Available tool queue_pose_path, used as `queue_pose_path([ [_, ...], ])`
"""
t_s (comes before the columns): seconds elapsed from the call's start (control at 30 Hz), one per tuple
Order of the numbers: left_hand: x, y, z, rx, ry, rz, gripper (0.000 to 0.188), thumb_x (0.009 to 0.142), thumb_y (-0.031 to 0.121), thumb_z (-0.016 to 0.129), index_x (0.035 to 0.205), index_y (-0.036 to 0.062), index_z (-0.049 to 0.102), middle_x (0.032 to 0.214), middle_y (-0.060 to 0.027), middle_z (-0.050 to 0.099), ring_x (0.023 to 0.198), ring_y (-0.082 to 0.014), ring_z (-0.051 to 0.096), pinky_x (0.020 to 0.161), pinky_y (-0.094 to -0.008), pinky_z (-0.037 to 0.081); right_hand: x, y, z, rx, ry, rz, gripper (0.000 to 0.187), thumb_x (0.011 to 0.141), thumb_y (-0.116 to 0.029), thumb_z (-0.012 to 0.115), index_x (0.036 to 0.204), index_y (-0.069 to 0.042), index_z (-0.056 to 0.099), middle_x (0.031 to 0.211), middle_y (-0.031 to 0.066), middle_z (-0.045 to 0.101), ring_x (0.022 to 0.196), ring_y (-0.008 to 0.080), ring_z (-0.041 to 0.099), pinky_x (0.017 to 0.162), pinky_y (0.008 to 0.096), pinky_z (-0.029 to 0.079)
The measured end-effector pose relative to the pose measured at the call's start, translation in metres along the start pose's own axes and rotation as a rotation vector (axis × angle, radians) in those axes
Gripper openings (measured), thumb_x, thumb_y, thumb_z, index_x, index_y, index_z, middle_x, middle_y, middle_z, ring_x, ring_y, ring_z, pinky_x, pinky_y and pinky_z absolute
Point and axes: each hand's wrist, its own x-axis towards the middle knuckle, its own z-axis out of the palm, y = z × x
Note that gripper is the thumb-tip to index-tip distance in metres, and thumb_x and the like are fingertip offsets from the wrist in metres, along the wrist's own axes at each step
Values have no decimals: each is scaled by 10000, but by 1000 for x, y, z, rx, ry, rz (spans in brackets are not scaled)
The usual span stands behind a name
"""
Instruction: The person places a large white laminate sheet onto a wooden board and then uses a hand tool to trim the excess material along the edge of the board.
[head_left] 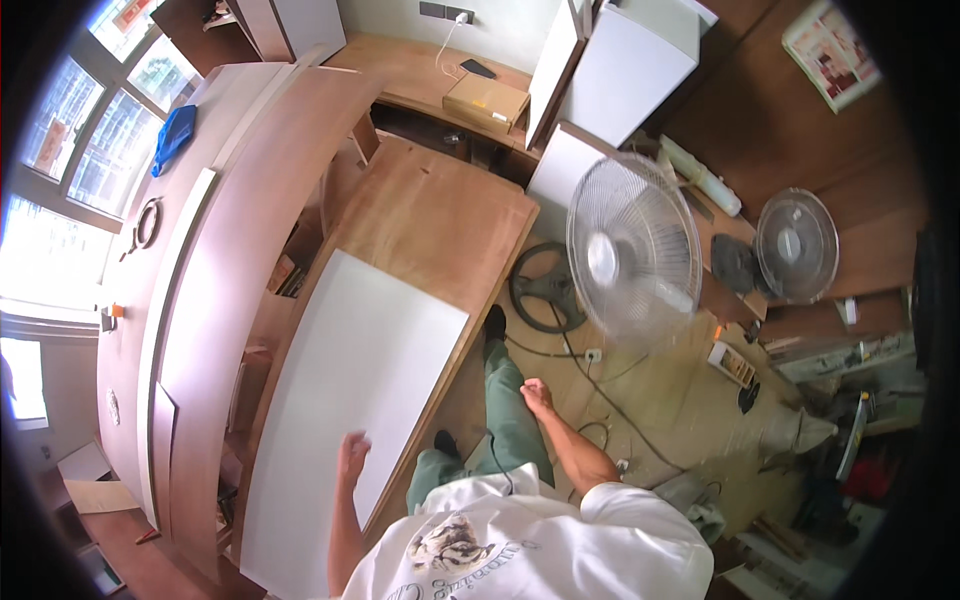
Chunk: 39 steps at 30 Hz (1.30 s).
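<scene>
A large white panel (350,370) lies flat on a long wooden board (430,205) that runs along my left side. Over the panel's near part hangs my left hand (352,458), its fingers curled in and slightly blurred, with no object showing in it. My right hand (538,395) is loosely closed beside my green-trousered right leg and appears to hold nothing. Whether the left hand touches the panel, I cannot tell.
A big standing fan (632,250) stands to the right with its round base (548,288); a smaller fan (797,245) is behind it. Cables (625,410) cross the floor. Further left, a long workbench (215,270) carries a blue cloth-like item (174,138) and a tape roll (147,224).
</scene>
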Motion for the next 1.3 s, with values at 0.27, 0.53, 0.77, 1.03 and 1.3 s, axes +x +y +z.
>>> queue_pose_path([
  [0.27,-100,44,44,-436,61,-661,420,902,186,740,1223,-16,559,846,-64,655,687,-142,629,567,-283,524,174,-203,15,7,-169,-247,259,907,-242,700,1103,-73,686,1043,128,739,988,270,713,857,413,567],
  [0.53,-6,159,112,-477,28,-552,491,948,287,710,1340,62,518,1068,-83,669,915,-196,674,794,-352,544,209,-384,76,140,-342,-356,297,882,-268,686,1123,-95,669,986,92,746,939,229,716,817,381,572],
  [0.77,100,218,62,-164,-55,-348,503,936,347,680,1310,23,585,1042,-56,677,911,-152,655,758,-311,510,231,-483,100,285,-472,-597,274,895,-225,692,1112,-59,679,974,94,743,868,201,719,767,355,587],
  [1.03,309,195,67,-4,-68,-210,411,949,281,667,1241,-7,630,958,-66,695,872,-160,678,771,-313,537,392,-366,113,221,-315,-165,253,903,-163,683,1118,-34,648,961,101,706,755,171,689,676,309,566],
  [1.3,591,172,151,346,17,123,315,923,196,670,1185,22,651,1069,-189,713,998,-316,690,868,-398,538,506,-313,110,273,-133,-90,279,940,-164,657,1178,-23,625,918,40,642,769,130,637,692,297,540],
])
